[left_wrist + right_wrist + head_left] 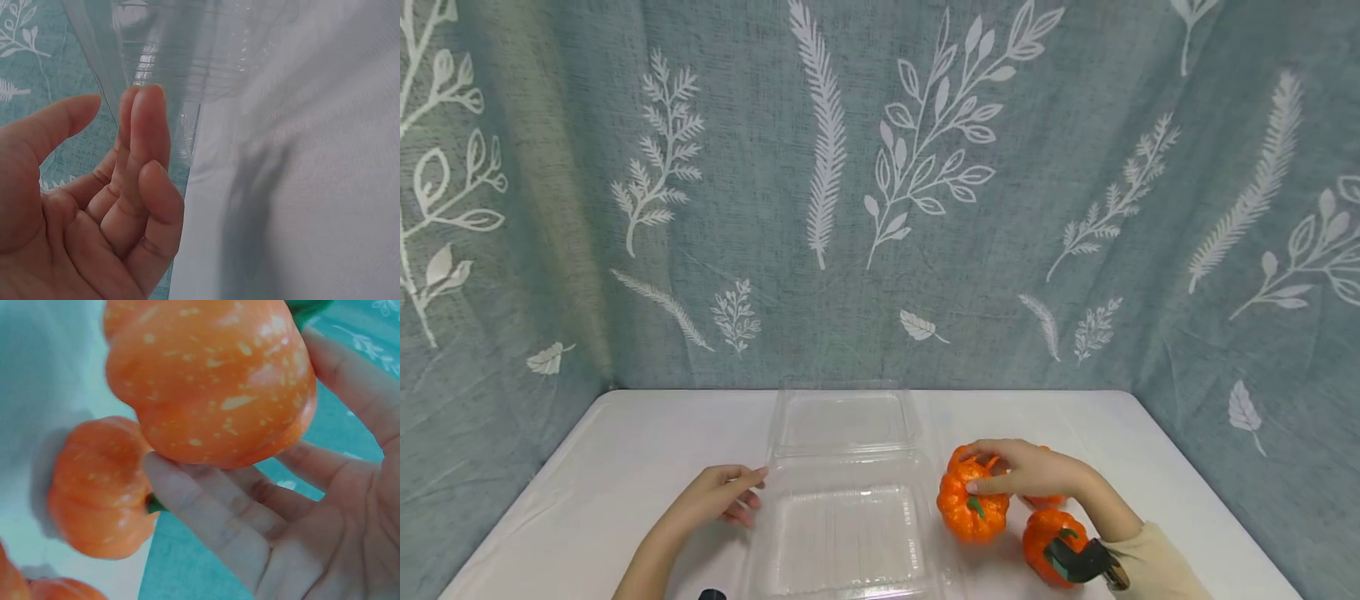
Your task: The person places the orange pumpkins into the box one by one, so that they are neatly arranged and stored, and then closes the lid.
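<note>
Head view: pumpkin (pixel 957 507) gripped in right hand (pixel 1033 468), right of box (pixel 850 457); left hand (pixel 724 496) seen relaxed, nothing held, beside box's left edge. Pumpkin judged light, stiff, slick; best grasped round ribbed sides, stem (pixel 976 507) avoided.
</note>
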`<state>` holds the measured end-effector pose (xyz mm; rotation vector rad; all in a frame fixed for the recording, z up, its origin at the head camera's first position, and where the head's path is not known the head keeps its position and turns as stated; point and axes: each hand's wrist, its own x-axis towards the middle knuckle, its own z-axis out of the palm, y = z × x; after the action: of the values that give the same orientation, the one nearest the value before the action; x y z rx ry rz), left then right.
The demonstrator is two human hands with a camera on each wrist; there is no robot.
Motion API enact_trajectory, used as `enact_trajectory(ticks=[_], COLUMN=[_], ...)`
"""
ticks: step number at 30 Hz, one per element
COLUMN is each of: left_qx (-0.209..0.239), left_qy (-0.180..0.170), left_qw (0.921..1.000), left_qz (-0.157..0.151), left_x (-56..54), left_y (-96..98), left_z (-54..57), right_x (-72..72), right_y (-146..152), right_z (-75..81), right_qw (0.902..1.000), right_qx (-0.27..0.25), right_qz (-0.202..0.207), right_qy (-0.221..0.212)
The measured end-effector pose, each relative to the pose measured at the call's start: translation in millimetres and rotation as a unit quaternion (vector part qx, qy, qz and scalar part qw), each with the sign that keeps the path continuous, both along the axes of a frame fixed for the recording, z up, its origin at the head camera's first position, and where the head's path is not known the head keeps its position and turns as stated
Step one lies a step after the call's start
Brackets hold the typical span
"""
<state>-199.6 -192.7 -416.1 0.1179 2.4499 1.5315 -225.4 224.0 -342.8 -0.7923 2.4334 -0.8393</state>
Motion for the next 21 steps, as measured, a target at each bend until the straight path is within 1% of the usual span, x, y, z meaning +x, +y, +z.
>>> enact_trajectory(ticks=[5,7,10,14,17,21], left_qx=[0.0,-0.001,-0.004,-0.01,-0.011,-0.007], left_qy=[-0.002,-0.001,0.008,0.009,0.005,0.002], left_qw=[1.0,1.0,0.9999,0.9997,0.9997,0.9997], left_qz=[0.002,0.006,0.008,0.02,0.023,0.023], left_x=[1.7,1.9,1.4,2.3,3.8,5.5], left_y=[0.7,1.5,2.0,2.8,2.3,0.8], left_z=[0.5,0.1,-1.2,-0.6,-0.4,-0.5], right_x=[-6.3,-9.3,-14.4,-19.5,-21.5,-24.2], right_y=[-10,-15,-24,-37,-48,-65], right_z=[4.1,5.4,5.9,5.7,5.7,4.1], right_qw=[0.9988,0.9979,0.9955,0.9909,0.989,0.9884], right_qx=[-0.027,-0.038,-0.053,-0.075,-0.089,-0.095], right_qz=[0.018,0.02,0.022,0.021,0.02,0.024], right_qy=[0.038,0.048,0.076,0.11,0.116,0.116])
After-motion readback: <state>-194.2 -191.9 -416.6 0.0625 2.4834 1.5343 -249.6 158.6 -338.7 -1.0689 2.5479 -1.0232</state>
